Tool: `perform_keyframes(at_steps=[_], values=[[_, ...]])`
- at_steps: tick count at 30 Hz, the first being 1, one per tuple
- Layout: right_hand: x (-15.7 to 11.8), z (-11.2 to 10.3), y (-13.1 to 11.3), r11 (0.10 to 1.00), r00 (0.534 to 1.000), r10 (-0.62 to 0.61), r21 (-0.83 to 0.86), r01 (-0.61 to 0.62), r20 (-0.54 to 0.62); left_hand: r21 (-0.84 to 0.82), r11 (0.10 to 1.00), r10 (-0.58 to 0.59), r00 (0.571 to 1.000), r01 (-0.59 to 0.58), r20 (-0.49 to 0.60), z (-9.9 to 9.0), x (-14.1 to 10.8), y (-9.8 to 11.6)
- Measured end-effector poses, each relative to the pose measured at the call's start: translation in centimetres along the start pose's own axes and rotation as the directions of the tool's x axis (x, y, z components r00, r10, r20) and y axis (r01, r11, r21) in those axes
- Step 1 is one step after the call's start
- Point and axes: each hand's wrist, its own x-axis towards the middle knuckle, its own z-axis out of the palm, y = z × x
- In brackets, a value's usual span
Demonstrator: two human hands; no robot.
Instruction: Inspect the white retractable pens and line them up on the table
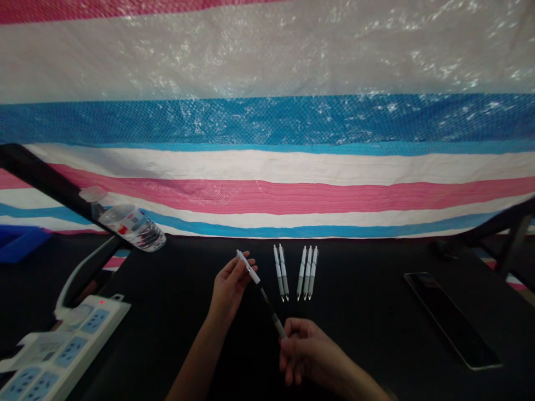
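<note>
My left hand (227,291) pinches the white upper barrel (253,274) of a click pen, its button end pointing up and left. Below it, my right hand (306,346) grips the grey lower barrel (278,325) of the same pen between thumb and fingers. The two halves are apart, and a thin dark refill (266,298) shows in the gap between them. On the black table beyond my hands lie a pair of white and grey pens (281,274) and, to their right, a group of three like pens (307,274), all with tips toward me.
A black phone (451,320) lies at the right. At the left are a white power strip (90,340) with a cable, a tilted water bottle (132,225) and a blue tray (20,242). Striped plastic sheeting (267,197) hangs behind the black table (363,334).
</note>
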Motion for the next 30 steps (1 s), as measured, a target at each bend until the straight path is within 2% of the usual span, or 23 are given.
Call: perform_keyframes(at_steps=[18, 22, 26, 30], values=[[-0.1, 0.1, -0.3, 0.999, 0.999, -0.047, 0.006, 0.047, -0.007, 0.044, 0.998, -0.056, 0.997, 0.054, 0.043, 0.2, -0.3, -0.3], [0.0, 0.0, -0.3, 0.998, 0.998, -0.057, 0.01, 0.057, -0.012, 0.134, 0.987, -0.11, 0.983, 0.091, 0.147, 0.6, -0.8, -0.6], [0.1, 0.1, -0.2, 0.998, 0.998, -0.061, -0.009, 0.061, -0.03, 0.28, 0.95, -0.225, 0.923, 0.137, 0.312, 1.0, -1.6, -1.1], [0.2, -0.1, -0.2, 0.997, 0.996, -0.078, -0.017, 0.078, -0.036, 0.326, 0.939, -0.23, 0.911, 0.114, 0.343, 0.9, -1.7, -1.2]])
